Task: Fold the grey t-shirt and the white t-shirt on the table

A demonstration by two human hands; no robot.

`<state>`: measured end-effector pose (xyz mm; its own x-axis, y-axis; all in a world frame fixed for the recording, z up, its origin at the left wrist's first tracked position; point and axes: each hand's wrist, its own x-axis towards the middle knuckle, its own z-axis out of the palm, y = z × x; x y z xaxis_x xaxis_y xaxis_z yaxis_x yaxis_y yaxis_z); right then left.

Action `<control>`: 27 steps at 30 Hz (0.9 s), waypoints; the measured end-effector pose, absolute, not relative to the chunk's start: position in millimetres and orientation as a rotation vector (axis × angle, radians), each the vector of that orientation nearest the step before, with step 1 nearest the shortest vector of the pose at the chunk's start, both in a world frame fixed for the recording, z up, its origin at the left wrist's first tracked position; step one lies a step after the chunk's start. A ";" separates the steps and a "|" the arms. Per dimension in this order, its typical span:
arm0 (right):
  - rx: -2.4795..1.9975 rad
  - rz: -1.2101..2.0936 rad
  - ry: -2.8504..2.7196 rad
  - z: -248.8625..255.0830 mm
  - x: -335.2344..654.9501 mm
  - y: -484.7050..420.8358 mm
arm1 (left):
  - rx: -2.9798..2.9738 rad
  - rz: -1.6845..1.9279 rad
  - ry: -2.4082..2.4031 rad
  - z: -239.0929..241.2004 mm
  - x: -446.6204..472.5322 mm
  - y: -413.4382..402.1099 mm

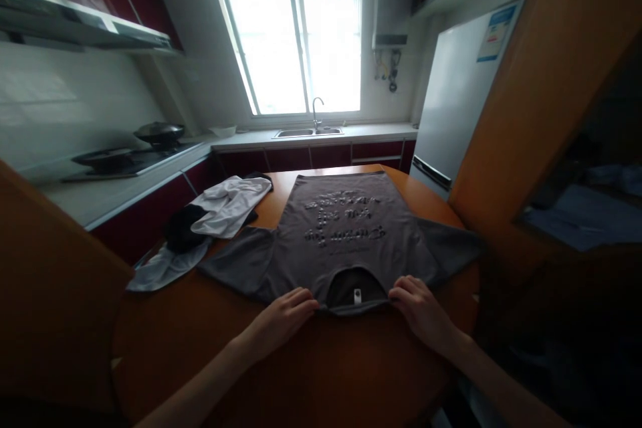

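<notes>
A grey T-shirt (346, 227) with printed lettering lies spread flat on the round orange-brown table (321, 368), collar toward me and sleeves out to both sides. My left hand (283, 314) rests on the near shoulder edge just left of the collar, fingers curled and pinching the fabric. On the other side of the collar my right hand (421, 311) grips the shoulder edge the same way. A small white tag (357, 295) shows inside the collar between my hands.
A heap of white and black clothes (210, 221) lies at the table's left edge. Behind are a counter with a stove and pans (130, 154), a sink (308, 132) under the window, and a white fridge (461, 100) at right. Wooden panels flank both sides.
</notes>
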<state>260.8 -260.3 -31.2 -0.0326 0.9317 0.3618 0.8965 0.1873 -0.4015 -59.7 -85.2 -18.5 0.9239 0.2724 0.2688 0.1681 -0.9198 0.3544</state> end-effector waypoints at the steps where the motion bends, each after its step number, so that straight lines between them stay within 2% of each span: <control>1: -1.678 0.114 -1.960 -25.7 258.7 -263.5 | 2.695 0.439 0.328 -14.4 -64.0 -87.8; 7: -1.536 0.543 -2.113 -4.6 268.1 -287.4 | 2.485 0.081 0.329 15.8 -84.4 -109.3; 9: -1.603 0.460 -1.928 -6.9 297.9 -280.3 | 2.482 0.077 0.346 23.9 -80.6 -104.6; 13: -2.070 0.021 -1.256 -23.7 401.7 -247.3 | 2.506 0.341 0.417 25.3 -49.8 -63.6; 16: -2.408 -0.032 -0.847 -41.4 475.5 -229.5 | 2.532 0.571 0.536 8.5 -14.7 -20.1; 20: -2.416 0.029 -0.709 -58.0 521.0 -228.3 | 2.682 0.717 0.797 -24.8 18.6 20.3; 25: -2.276 0.166 -0.691 -48.5 526.1 -236.2 | 2.776 0.489 1.002 -51.7 22.5 31.4; 27: -2.149 0.060 -0.719 -31.3 522.8 -237.7 | 2.789 0.445 1.010 -54.5 20.6 31.2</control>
